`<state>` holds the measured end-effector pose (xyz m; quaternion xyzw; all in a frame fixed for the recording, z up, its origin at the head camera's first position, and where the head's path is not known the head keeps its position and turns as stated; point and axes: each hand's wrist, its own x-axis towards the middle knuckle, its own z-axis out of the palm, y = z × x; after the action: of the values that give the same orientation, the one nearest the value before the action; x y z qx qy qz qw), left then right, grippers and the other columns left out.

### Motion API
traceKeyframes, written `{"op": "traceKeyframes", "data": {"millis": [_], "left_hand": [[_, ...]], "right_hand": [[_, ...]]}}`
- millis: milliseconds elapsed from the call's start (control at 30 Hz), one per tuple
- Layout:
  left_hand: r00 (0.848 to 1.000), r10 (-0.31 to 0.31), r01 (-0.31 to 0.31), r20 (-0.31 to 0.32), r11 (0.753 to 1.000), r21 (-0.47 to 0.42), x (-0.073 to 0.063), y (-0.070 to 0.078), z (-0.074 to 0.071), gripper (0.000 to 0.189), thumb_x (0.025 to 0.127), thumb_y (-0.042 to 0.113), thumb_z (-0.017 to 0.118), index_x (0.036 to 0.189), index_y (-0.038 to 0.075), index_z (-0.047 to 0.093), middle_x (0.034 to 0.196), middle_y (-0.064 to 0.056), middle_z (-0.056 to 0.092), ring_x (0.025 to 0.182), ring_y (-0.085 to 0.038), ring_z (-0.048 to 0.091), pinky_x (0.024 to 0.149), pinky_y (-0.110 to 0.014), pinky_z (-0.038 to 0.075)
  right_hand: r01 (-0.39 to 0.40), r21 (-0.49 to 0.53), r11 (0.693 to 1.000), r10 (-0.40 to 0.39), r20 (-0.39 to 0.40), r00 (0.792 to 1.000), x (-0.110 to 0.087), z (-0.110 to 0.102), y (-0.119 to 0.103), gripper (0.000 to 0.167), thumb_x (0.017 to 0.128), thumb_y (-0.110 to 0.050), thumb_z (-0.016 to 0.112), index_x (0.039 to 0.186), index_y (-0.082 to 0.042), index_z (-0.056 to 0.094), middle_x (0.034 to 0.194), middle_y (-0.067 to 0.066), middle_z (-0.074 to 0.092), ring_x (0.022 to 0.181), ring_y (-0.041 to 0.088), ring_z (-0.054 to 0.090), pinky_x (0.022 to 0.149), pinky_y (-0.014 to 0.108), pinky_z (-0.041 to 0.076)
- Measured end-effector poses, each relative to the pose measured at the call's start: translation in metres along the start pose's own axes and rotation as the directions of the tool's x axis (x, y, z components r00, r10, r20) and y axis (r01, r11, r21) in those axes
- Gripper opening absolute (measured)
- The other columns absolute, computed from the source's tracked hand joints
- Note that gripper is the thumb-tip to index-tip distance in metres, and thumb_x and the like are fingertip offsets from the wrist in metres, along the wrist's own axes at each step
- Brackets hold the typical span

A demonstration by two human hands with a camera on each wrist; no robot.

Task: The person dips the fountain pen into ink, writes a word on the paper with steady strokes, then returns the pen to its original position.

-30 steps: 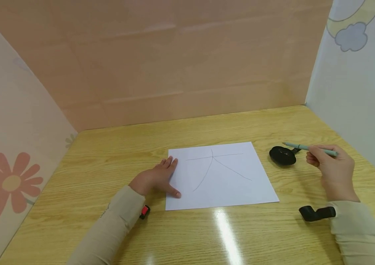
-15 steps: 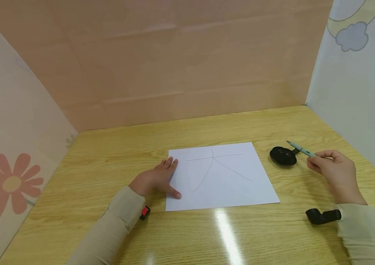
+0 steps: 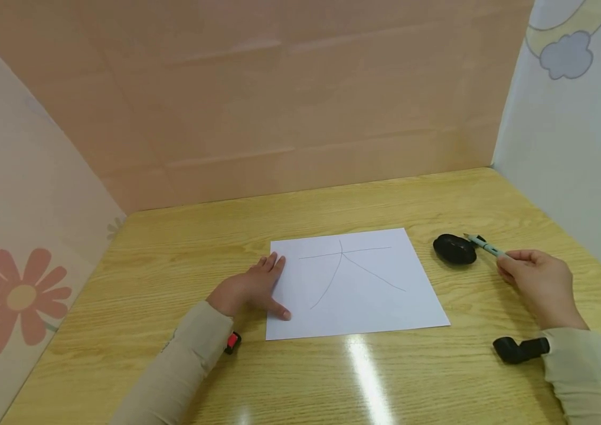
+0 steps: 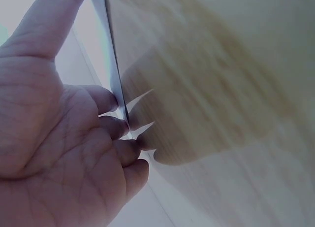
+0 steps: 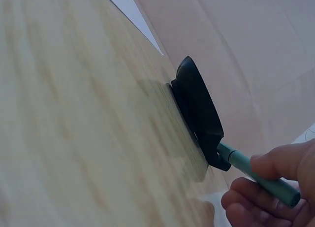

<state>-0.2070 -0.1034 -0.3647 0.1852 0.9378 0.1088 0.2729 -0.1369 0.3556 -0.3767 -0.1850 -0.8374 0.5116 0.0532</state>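
A white sheet of paper (image 3: 359,301) lies on the wooden table, with thin dark strokes drawn on it: a crossbar, a curved line and a slanting one. My left hand (image 3: 252,288) rests at its left edge, fingers spread and thumb over the paper. In the left wrist view, fingertips of the left hand (image 4: 78,133) meet the sheet's edge. A light green pen (image 3: 486,245) is pinched between thumb and fingers of my right hand (image 3: 539,283). Its tip end overlaps the arm of a black oval holder (image 3: 454,249), right of the paper; the holder (image 5: 199,101) hides that end in the right wrist view.
A black wrist device (image 3: 521,349) sticks out from the right sleeve, and a small black-and-red piece (image 3: 233,342) shows beside the left sleeve. A plain tan backdrop (image 3: 300,106) rises behind the table; patterned panels stand left and right.
My right hand has shifted its grip toward the pen's rear end and lowered the pen's tip onto the black holder's arm. The left hand stays on the paper.
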Motion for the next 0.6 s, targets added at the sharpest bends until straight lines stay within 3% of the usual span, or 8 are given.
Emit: {"op": "traceKeyframes", "data": {"millis": [100, 233, 333, 400, 600], "left_hand": [[1.000, -0.007, 0.007, 0.003, 1.000, 0.003, -0.0001, -0.0002, 0.0002, 0.117, 0.068, 0.049, 0.077, 0.150, 0.011, 0.003, 0.156, -0.008, -0.005, 0.143, -0.027, -0.004, 0.113, -0.047, 0.011], [1.000, -0.005, 0.005, 0.000, 1.000, -0.001, -0.0001, 0.0000, 0.0004, 0.117, 0.067, 0.049, 0.078, 0.150, 0.011, 0.004, 0.156, -0.008, -0.004, 0.143, -0.028, -0.003, 0.113, -0.048, 0.011], [1.000, -0.006, 0.006, -0.003, 1.000, 0.001, 0.0001, -0.0002, 0.0002, 0.117, 0.067, 0.049, 0.078, 0.150, 0.011, 0.004, 0.156, -0.008, -0.004, 0.143, -0.027, -0.003, 0.113, -0.047, 0.011], [1.000, -0.010, 0.010, -0.002, 1.000, 0.005, 0.0004, -0.0008, 0.0001, 0.117, 0.067, 0.049, 0.077, 0.150, 0.011, 0.004, 0.156, -0.007, -0.004, 0.143, -0.027, -0.003, 0.114, -0.047, 0.010], [1.000, -0.003, 0.003, -0.002, 1.000, 0.009, 0.0014, -0.0023, 0.0003, 0.117, 0.067, 0.050, 0.077, 0.150, 0.011, 0.004, 0.156, -0.008, -0.004, 0.143, -0.027, -0.003, 0.113, -0.047, 0.011]], "right_hand": [[0.032, -0.227, 0.973, -0.043, -0.046, 0.998, -0.0017, 0.0010, -0.0015, 0.048, 0.091, -0.039, 0.055, 0.115, 0.003, 0.056, 0.070, -0.020, 0.061, 0.062, -0.004, 0.054, 0.055, 0.021, 0.045], [0.083, -0.406, 0.910, -0.121, -0.070, 0.990, -0.0029, 0.0025, -0.0018, 0.047, 0.089, -0.037, 0.056, 0.109, 0.006, 0.060, 0.080, 0.006, 0.067, 0.070, 0.014, 0.055, 0.057, 0.027, 0.039], [0.121, -0.464, 0.877, -0.168, -0.062, 0.984, -0.0029, 0.0042, -0.0010, 0.041, 0.088, -0.032, 0.059, 0.100, 0.007, 0.061, 0.088, 0.022, 0.065, 0.076, 0.031, 0.055, 0.060, 0.034, 0.038], [0.137, -0.489, 0.861, -0.185, -0.051, 0.981, -0.0031, 0.0052, -0.0006, 0.040, 0.088, -0.032, 0.060, 0.095, 0.007, 0.062, 0.087, 0.024, 0.064, 0.077, 0.036, 0.055, 0.061, 0.035, 0.037], [0.154, -0.520, 0.840, -0.189, -0.016, 0.982, -0.0047, 0.0066, 0.0004, 0.039, 0.087, -0.034, 0.060, 0.087, 0.005, 0.063, 0.077, 0.018, 0.065, 0.067, 0.028, 0.054, 0.058, 0.034, 0.036]]}}
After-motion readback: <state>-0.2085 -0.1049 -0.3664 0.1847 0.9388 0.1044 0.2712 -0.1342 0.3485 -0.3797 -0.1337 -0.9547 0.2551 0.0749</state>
